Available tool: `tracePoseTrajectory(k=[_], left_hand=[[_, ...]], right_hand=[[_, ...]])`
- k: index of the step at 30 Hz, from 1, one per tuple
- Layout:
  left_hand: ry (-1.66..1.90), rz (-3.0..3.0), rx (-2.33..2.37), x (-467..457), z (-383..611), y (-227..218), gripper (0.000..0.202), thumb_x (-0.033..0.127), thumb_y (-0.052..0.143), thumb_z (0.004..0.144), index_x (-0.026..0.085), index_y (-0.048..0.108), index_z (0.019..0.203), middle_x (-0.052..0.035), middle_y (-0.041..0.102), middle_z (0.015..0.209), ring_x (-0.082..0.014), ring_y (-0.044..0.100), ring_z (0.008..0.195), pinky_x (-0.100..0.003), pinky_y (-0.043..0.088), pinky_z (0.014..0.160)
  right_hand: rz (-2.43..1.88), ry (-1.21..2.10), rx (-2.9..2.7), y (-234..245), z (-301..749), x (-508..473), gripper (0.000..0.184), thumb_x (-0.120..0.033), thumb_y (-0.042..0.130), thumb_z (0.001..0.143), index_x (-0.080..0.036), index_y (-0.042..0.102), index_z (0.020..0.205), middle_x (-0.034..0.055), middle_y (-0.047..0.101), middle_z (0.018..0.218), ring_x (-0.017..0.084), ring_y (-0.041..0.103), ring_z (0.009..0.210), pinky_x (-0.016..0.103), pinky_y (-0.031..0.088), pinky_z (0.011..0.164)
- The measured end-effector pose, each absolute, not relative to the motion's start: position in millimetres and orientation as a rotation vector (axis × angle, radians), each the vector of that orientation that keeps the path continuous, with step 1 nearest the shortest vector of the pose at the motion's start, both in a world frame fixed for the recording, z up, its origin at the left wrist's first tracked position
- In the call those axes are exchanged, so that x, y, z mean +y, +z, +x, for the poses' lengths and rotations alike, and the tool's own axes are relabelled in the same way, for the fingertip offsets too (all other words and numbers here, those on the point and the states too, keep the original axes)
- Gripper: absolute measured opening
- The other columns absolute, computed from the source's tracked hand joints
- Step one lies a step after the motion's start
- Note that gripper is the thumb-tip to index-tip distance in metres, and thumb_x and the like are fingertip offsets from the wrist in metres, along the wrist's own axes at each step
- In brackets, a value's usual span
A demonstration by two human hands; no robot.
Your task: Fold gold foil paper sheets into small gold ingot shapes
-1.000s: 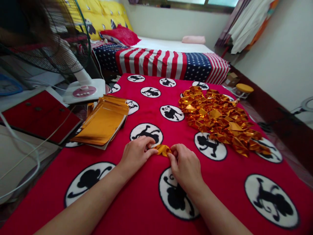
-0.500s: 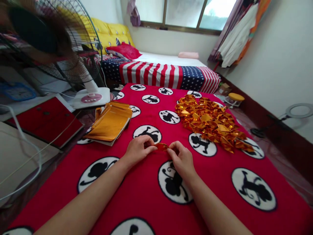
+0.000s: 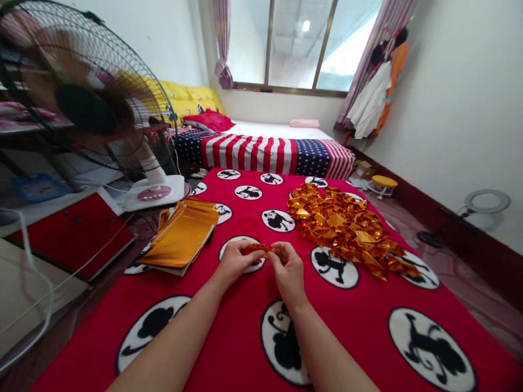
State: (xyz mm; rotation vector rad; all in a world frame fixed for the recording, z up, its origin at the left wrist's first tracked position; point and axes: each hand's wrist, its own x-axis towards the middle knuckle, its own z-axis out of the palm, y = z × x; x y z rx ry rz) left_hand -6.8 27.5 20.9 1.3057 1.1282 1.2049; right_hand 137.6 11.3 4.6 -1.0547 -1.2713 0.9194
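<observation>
My left hand [image 3: 235, 261] and my right hand [image 3: 287, 267] meet over the red monkey-print blanket [image 3: 359, 321], both pinched on one small folded gold foil piece [image 3: 257, 249] held between the fingertips. Most of the piece is hidden by my fingers. A stack of flat gold foil sheets [image 3: 182, 240] lies to the left of my left hand. A heap of folded gold foil pieces [image 3: 347, 228] lies to the upper right of my right hand.
A standing fan [image 3: 87, 103] with a white base [image 3: 153, 193] runs at the left, beside a red flat box [image 3: 69, 234] and a white cable [image 3: 28, 272]. A bed with a stars-and-stripes cover [image 3: 269, 152] lies behind. A ring-light stand [image 3: 486, 204] sits by the right wall.
My head has tilted up, so the window and more of the room show. Both hands have lifted the gold piece a little and drawn closer together on it.
</observation>
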Motion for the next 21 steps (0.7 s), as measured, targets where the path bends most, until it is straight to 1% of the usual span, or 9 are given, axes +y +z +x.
tracePoseTrajectory(k=[2,5,10,12,14,16,18,21], left_hand=[[1.226,1.353,1.166,28.0,-5.7,16.0,0.032,0.038,0.08,0.063,0.012,0.075,0.079,-0.0054,0.073,0.073,-0.0165,0.064,0.065,-0.025,0.051,0.062],[1.181,1.424,1.175,27.5,-7.8,13.3,0.029,0.035,0.078,0.066,0.012,0.076,0.084,-0.0067,0.075,0.079,-0.0178,0.066,0.07,-0.024,0.051,0.065],[1.099,1.465,1.156,24.0,-14.8,13.7,0.029,0.032,0.074,0.071,0.012,0.077,0.092,-0.0082,0.076,0.086,-0.0189,0.068,0.075,-0.025,0.051,0.067],[1.105,1.454,1.167,22.9,-15.6,13.0,0.028,0.033,0.074,0.071,0.013,0.077,0.091,-0.0079,0.076,0.085,-0.0187,0.068,0.075,-0.024,0.051,0.066],[1.114,1.455,1.187,22.4,-15.0,11.9,0.027,0.033,0.074,0.071,0.012,0.077,0.089,-0.0076,0.075,0.083,-0.0181,0.067,0.073,-0.023,0.05,0.063],[1.121,1.474,1.203,22.3,-13.7,11.1,0.026,0.033,0.074,0.071,0.012,0.077,0.088,-0.0074,0.076,0.081,-0.018,0.067,0.071,-0.023,0.049,0.063],[1.13,1.498,1.215,22.2,-12.5,10.7,0.025,0.032,0.074,0.071,0.012,0.077,0.086,-0.0074,0.076,0.081,-0.0183,0.067,0.071,-0.024,0.049,0.064],[1.143,1.532,1.239,21.0,-11.3,10.5,0.024,0.031,0.074,0.071,0.013,0.077,0.085,-0.0076,0.076,0.081,-0.0188,0.067,0.072,-0.024,0.049,0.065]], right_hand=[[-1.051,0.925,-1.263,1.0,139.3,12.9,0.011,-0.027,0.061,0.081,-0.02,0.055,0.088,-0.0015,0.059,0.075,0.014,0.058,0.066,0.025,0.046,0.061],[-1.043,0.972,-1.293,0.7,142.2,13.1,0.009,-0.026,0.061,0.082,-0.02,0.054,0.081,-0.003,0.056,0.07,0.013,0.055,0.062,0.024,0.044,0.058],[-1.043,0.994,-1.329,1.6,142.4,9.6,0.007,-0.025,0.061,0.082,-0.02,0.056,0.079,-0.0029,0.058,0.069,0.013,0.055,0.061,0.024,0.044,0.058],[-1.07,0.913,-1.36,1.6,141.9,8.2,0.006,-0.026,0.06,0.082,-0.02,0.057,0.081,-0.0014,0.061,0.073,0.014,0.058,0.067,0.025,0.045,0.062],[-1.098,0.793,-1.397,2.4,142.2,7.3,0.005,-0.025,0.06,0.082,-0.02,0.059,0.083,0.0014,0.065,0.083,0.016,0.061,0.077,0.026,0.046,0.068],[-1.106,0.695,-1.434,4.1,143.3,6.7,0.004,-0.023,0.06,0.082,-0.02,0.06,0.084,0.0031,0.065,0.09,0.017,0.061,0.086,0.027,0.046,0.072],[-1.102,0.643,-1.473,6.2,144.4,6.2,0.002,-0.021,0.06,0.082,-0.02,0.06,0.082,0.0029,0.064,0.09,0.017,0.06,0.087,0.027,0.046,0.073],[-1.102,0.609,-1.512,9.2,145.1,5.7,0.003,-0.02,0.059,0.081,-0.02,0.062,0.08,0.0022,0.062,0.086,0.017,0.059,0.084,0.028,0.045,0.074]])
